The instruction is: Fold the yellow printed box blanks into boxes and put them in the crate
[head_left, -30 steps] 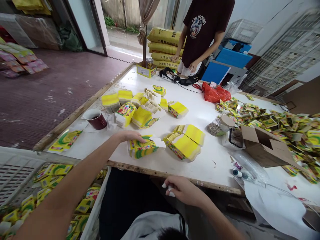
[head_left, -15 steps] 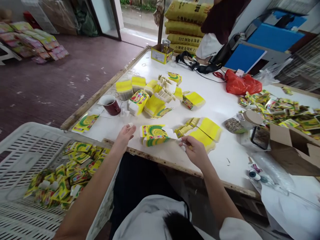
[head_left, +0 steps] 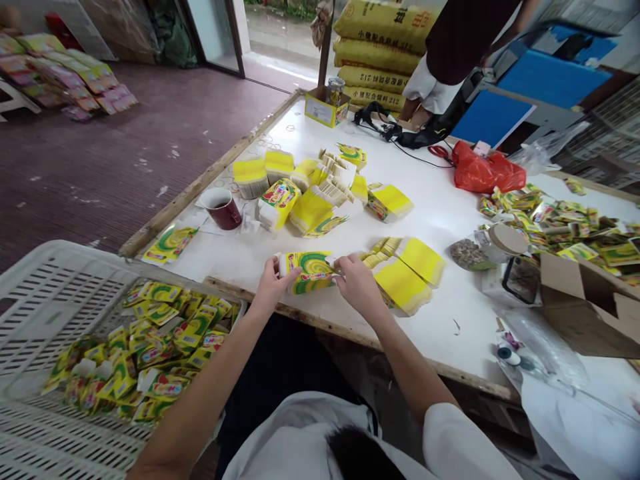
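A yellow and green printed box [head_left: 311,270] lies at the near edge of the white table [head_left: 345,317]. My left hand [head_left: 274,283] grips its left end, thumb across the front. At its right end, my right hand [head_left: 356,283] pinches the end flaps. Flat yellow cartons [head_left: 403,283] are stacked just right of my right hand. Further back are bundled yellow cartons [head_left: 310,207] and an upright printed box [head_left: 280,200]. A white crate [head_left: 30,283] at the lower left holds many small yellow-green boxes [head_left: 165,347].
A dark red mug [head_left: 223,212] stands on the left side of the table. To the right are a jar [head_left: 487,245], an open cardboard box [head_left: 590,300], a red bag [head_left: 487,170] and a pile of small packs [head_left: 565,223]. A person [head_left: 450,60] stands behind the table.
My left hand has moved right and taken hold of the box's left end. My right hand has moved left, and the right-end flap is now folded in. The person behind has shifted.
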Motion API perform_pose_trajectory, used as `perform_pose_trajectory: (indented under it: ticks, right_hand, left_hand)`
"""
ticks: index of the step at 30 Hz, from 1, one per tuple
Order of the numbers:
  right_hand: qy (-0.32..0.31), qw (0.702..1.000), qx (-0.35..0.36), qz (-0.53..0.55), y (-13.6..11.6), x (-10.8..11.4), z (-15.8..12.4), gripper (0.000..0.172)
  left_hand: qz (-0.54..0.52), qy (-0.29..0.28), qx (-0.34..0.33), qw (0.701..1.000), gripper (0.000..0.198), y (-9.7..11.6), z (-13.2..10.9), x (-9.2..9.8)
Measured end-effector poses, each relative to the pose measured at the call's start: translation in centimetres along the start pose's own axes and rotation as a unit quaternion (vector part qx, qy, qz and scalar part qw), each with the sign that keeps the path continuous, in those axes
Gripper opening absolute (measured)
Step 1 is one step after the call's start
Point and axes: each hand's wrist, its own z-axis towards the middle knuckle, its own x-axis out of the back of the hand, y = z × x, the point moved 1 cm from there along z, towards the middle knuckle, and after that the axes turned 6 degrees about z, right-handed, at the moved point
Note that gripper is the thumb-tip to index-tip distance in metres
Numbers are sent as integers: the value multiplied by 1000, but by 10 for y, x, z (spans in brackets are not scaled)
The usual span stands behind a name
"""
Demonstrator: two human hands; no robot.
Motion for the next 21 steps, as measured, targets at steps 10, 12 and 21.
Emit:
perform_pose_trajectory:
  ticks: [10,12,21]
  right_hand:
    - [-53,998,-14,-5,5,8,18,23]
    - [-52,999,-14,-1,5,8,18,25]
    - [-28,998,-4,59,-3,10,14,29]
  left_hand:
    - [-8,27,-40,999,69,-7,-9,-6]
    - [-8,29,-50,998,71,-11,-8,-6]
    - [10,57,-57,997,76,-22,-5,-6]
